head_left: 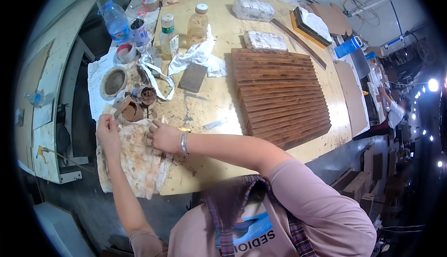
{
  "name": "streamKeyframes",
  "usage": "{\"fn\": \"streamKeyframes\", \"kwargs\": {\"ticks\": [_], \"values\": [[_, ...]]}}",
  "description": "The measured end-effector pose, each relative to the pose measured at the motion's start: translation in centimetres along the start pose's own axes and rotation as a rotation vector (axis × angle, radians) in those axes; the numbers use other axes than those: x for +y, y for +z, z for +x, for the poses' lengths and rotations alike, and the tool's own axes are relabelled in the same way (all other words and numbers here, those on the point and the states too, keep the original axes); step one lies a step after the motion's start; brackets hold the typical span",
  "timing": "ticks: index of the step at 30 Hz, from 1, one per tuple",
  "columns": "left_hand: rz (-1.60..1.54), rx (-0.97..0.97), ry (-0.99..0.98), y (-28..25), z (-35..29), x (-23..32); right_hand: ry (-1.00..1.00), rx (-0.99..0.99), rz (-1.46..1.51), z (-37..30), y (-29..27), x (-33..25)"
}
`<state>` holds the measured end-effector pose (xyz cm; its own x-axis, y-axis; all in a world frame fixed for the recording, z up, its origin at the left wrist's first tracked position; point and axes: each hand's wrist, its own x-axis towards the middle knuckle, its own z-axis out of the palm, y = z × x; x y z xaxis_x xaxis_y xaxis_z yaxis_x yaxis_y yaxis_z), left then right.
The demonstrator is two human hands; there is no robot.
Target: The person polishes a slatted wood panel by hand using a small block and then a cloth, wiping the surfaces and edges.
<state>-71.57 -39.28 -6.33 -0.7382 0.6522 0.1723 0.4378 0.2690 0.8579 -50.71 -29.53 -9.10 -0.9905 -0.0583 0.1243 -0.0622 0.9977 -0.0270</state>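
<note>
My left hand (108, 133) is closed, its fingertips pinching a thin, flat, brown-smeared scraper (122, 104) that reaches to the rim of a small cup of brown paste (132, 112). My right hand (165, 137), with a bracelet at the wrist, is curled over a stained cloth (135, 157); what its fingers grip is hidden. Beside the cup sits a small dark-crusted pot (148, 96). A round bowl (114, 82) of dull brown stuff rests on paper behind it. Right of the hands lies a brown ribbed wooden panel (281, 98).
Two bottles, one green-capped (168, 38) and one white-capped (198, 26), stand near white rags (212, 57). A grey block (193, 77) and a flat metal blade (215, 123) lie on the table. White wrapped blocks (265, 41) and a wooden strip (300, 44) lie behind the panel.
</note>
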Motion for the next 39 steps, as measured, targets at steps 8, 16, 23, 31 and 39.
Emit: {"fn": "streamKeyframes", "kwargs": {"ticks": [8,16,23,31,39], "values": [[0.297,0.027,0.190,-1.6,-0.9,3.3,0.154,-0.043,0.182,-1.3,-3.1,1.0],[0.571,-0.018,0.290,0.1,-0.1,4.3,0.482,0.277,0.548,-9.4,-5.3,3.8],[0.595,-0.071,0.290,0.6,0.9,5.0,0.552,0.226,0.646,-10.7,-3.4,3.1],[0.601,-0.112,0.222,0.8,1.7,4.6,0.495,0.019,0.345,-8.3,-2.5,1.6],[0.597,-0.140,0.145,0.6,1.4,4.1,0.738,0.225,1.484,-6.1,-6.0,3.5]]}}
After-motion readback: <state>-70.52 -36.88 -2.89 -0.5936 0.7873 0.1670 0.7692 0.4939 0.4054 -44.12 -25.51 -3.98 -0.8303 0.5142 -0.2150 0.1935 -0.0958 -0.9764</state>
